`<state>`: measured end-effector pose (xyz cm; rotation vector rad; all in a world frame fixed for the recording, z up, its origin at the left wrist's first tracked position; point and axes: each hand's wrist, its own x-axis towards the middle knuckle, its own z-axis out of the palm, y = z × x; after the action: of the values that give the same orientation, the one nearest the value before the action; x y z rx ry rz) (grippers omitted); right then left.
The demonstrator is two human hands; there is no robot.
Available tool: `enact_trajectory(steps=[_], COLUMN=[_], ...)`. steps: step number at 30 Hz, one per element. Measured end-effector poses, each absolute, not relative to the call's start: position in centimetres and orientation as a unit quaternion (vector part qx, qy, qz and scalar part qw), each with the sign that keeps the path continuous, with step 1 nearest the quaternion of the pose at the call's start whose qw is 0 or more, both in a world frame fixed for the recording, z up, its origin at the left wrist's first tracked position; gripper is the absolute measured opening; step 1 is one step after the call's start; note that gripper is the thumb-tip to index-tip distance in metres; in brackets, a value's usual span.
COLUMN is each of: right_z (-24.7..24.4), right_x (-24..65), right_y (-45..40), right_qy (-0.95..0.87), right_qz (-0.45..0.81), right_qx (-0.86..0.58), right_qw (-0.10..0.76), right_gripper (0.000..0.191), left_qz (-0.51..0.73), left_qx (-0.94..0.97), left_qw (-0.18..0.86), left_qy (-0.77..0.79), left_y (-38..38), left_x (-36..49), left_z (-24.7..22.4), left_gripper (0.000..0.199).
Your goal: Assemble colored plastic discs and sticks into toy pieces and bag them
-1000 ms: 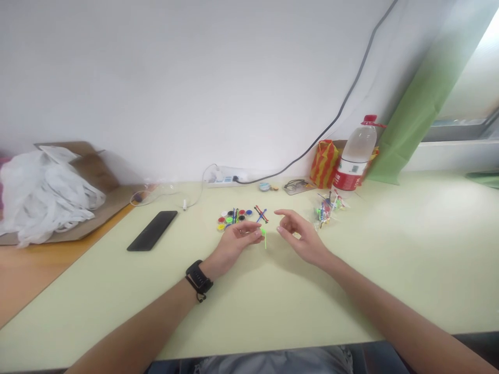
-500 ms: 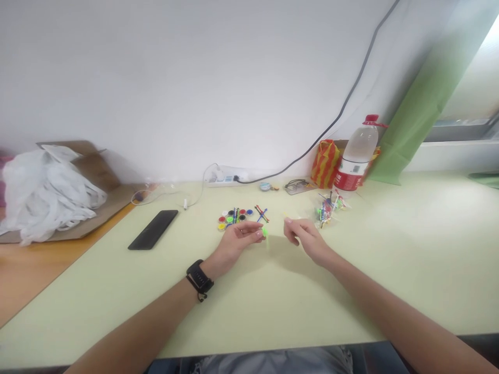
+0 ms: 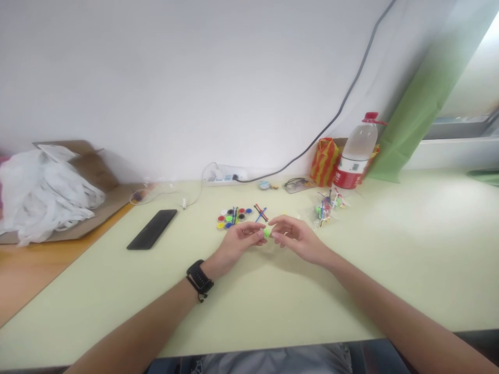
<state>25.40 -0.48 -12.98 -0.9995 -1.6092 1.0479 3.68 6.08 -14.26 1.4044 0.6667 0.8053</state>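
Note:
My left hand (image 3: 238, 240) pinches a small bright green plastic piece (image 3: 267, 233) between thumb and fingers, just above the table. From the other side my right hand (image 3: 299, 240) closes its thumb and fingertips on the same piece; its exact shape is too small to make out. Behind the left hand lie several round coloured discs (image 3: 229, 218), with thin sticks on top of them. A few red, blue and dark sticks (image 3: 260, 212) lie crossed beyond my fingertips. To the right of them is a clear bag of small coloured parts (image 3: 325, 210).
A black phone (image 3: 152, 229) lies at left. Along the wall are a power strip (image 3: 224, 176), a small round tin (image 3: 264, 185), a striped bag (image 3: 325, 162) and a large water bottle (image 3: 355, 156). White plastic bags (image 3: 50, 192) sit on cardboard at far left.
My right hand has moved left to meet the green piece, and its fingers now touch it. The left hand has stayed nearly in place, holding the piece.

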Motion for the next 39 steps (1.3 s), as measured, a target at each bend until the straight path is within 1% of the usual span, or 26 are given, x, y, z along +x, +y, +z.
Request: enact_trajectory(steps=[2,4,6,9,10,11,12,13,14,15,17,18,19,23,26,28,30,31,35,37,39], right_z=[-13.0,-13.1,-13.2,-13.6,-13.6,-13.7,-13.7,-13.7,-13.7,-13.6,-13.3,-13.1,-12.9,-12.2,-12.0,-12.1,-12.5,-12.8,-14.4,-15.1,-15.6], right_x=[25.5,25.5,25.5,25.3,25.2,25.1,25.1,25.2,25.2,25.4,25.8,26.0,26.2,26.8,27.7,28.5,29.4,29.8,30.5,30.5,30.3], right_y=[-0.4,-0.4,-0.5,-0.6,-0.6,-0.6,-0.6,-0.5,-0.5,-0.4,-0.3,-0.2,-0.2,0.2,0.7,1.2,1.6,1.7,2.1,2.1,2.0], right_qy=[-0.667,-0.669,-0.661,-0.632,-0.623,-0.615,-0.609,-0.607,-0.606,-0.601,-0.583,-0.569,-0.552,-0.484,-0.456,-0.462,-0.493,-0.516,-0.611,-0.644,-0.674], right_qz=[0.419,0.413,0.414,0.426,0.429,0.43,0.43,0.435,0.447,0.466,0.51,0.529,0.54,0.521,0.462,0.401,0.32,0.274,0.093,0.056,0.062], right_qx=[-0.413,-0.419,-0.424,-0.425,-0.425,-0.424,-0.425,-0.427,-0.431,-0.431,-0.419,-0.408,-0.398,-0.422,-0.466,-0.505,-0.56,-0.589,-0.67,-0.677,-0.665], right_qw=[0.458,0.454,0.46,0.488,0.498,0.507,0.512,0.509,0.498,0.485,0.473,0.48,0.495,0.562,0.601,0.609,0.584,0.558,0.412,0.352,0.317], right_gripper=[0.035,0.039,0.053,0.084,0.09,0.089,0.082,0.066,0.046,0.041,0.07,0.077,0.08,0.077,0.063,0.053,0.046,0.043,0.028,0.028,0.027], left_qz=[0.357,0.367,0.379,0.394,0.396,0.396,0.395,0.394,0.397,0.402,0.417,0.423,0.426,0.421,0.414,0.41,0.405,0.405,0.412,0.412,0.412], left_qx=[0.61,0.597,0.577,0.551,0.547,0.545,0.547,0.549,0.552,0.553,0.553,0.552,0.549,0.538,0.526,0.513,0.499,0.49,0.448,0.434,0.428], left_qw=[0.644,0.649,0.66,0.671,0.673,0.673,0.673,0.672,0.668,0.663,0.652,0.648,0.647,0.654,0.668,0.682,0.699,0.707,0.732,0.739,0.742], left_qy=[0.292,0.295,0.297,0.301,0.303,0.303,0.303,0.303,0.303,0.304,0.308,0.311,0.314,0.325,0.325,0.322,0.313,0.309,0.308,0.309,0.312], left_y=[6.2,6.3,6.4,6.4,6.4,6.4,6.4,6.4,6.4,6.5,6.5,6.5,6.5,6.3,6.3,6.4,6.7,6.8,7.1,7.2,7.2], left_x=[3.7,3.6,3.6,3.6,3.6,3.6,3.6,3.6,3.6,3.6,3.6,3.6,3.6,3.7,3.7,3.6,3.6,3.5,3.4,3.3,3.3], left_z=[-14.4,-14.5,-14.5,-14.3,-14.2,-14.1,-14.1,-14.2,-14.3,-14.3,-14.4,-14.4,-14.3,-13.8,-13.8,-13.9,-14.1,-14.2,-14.3,-14.3,-14.2], left_gripper=[0.037,0.037,0.038,0.041,0.041,0.041,0.04,0.04,0.039,0.038,0.037,0.037,0.037,0.04,0.039,0.039,0.037,0.035,0.03,0.029,0.027])
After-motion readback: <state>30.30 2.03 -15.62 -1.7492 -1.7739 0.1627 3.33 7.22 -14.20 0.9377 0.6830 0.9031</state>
